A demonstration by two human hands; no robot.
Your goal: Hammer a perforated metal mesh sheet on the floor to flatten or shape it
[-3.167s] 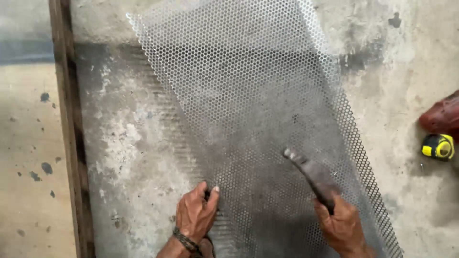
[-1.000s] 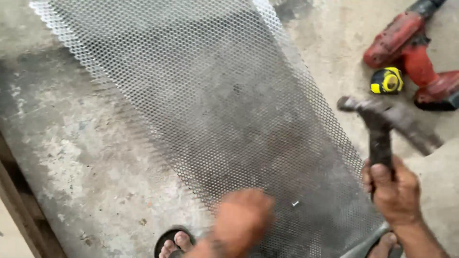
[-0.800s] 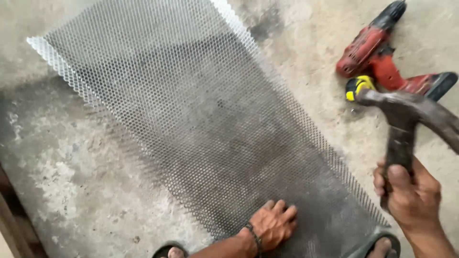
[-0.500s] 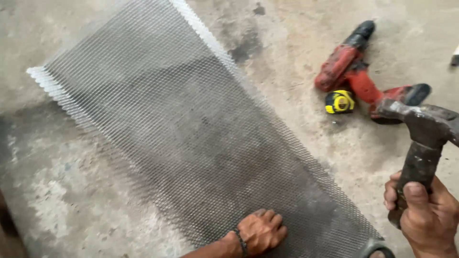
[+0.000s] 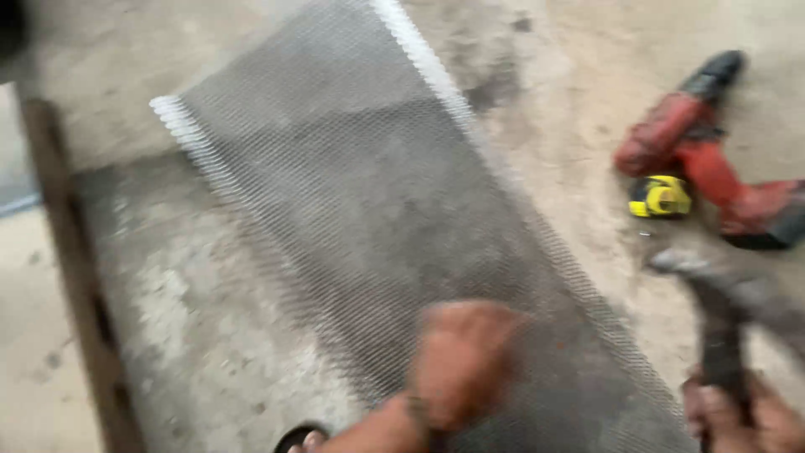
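Open concrete floor [image 5: 210, 335] left of the mesh [image 5: 360, 210], as far as the wooden rail [image 5: 75, 277] along the left edge. Bare floor also between the mesh's right edge and the red drill [image 5: 704, 159], with the yellow tape [image 5: 661, 196] just beside the drill. Lower right crowded: blurred hammer [image 5: 721, 327] raised in the right hand [image 5: 746, 415]. Left hand [image 5: 461, 361] over the mesh's near end.

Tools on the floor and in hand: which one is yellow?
The tape measure, small and yellow, beside the red drill. The hammer in the right hand is dark.
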